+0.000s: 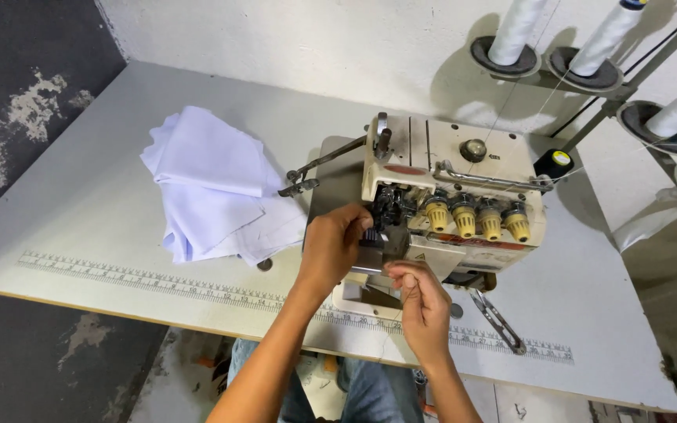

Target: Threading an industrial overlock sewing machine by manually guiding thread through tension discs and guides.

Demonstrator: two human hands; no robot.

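2 hands (pixel 331 247) (pixel 425 301) at a cream overlock sewing machine's (pixel 464 168) needle area.

Bare forearms, blue jeans

The left hand (pixel 331 247) and right hand (pixel 425 301) are bare, with no gloves, rings or watch in view. Both forearms (pixel 276 352) are uncovered, no sleeves reaching them. Below the table's near edge, 2 legs show in blue denim jeans (pixel 370 395).
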